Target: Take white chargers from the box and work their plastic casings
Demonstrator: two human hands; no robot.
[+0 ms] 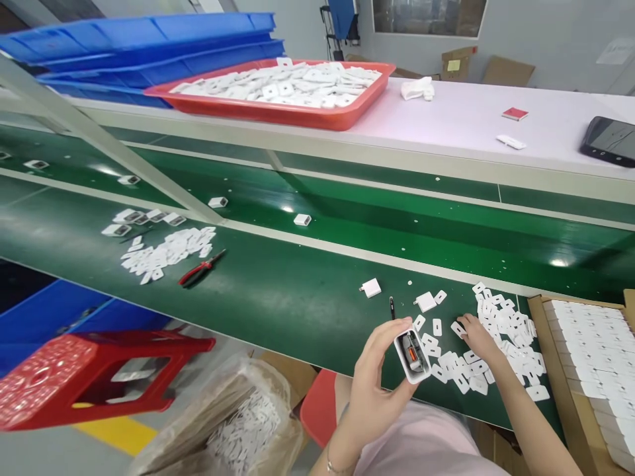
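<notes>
Green bench (297, 284), bearing spread of white plates (508, 328), prob. kept close for quick pickup. L hand (373, 380) and R hand (479, 338), fingers grasping, resp., open housing (413, 356) (over bench, mouth to viewer, prob. for view inside) and single plate (457, 329) (nr spread).

Left hand (370, 393), at 5 o'clock of view: was raised, thumb and fingers curved in firm grip, fingertips toward 1 o'clock. Left wrist (346, 433) rose from 6 o'clock. Right hand (479, 338), at 4 o'clock: reached low, back upward, fingers bent. Bare right forearm (528, 413) slanted toward 11 o'clock.
</notes>
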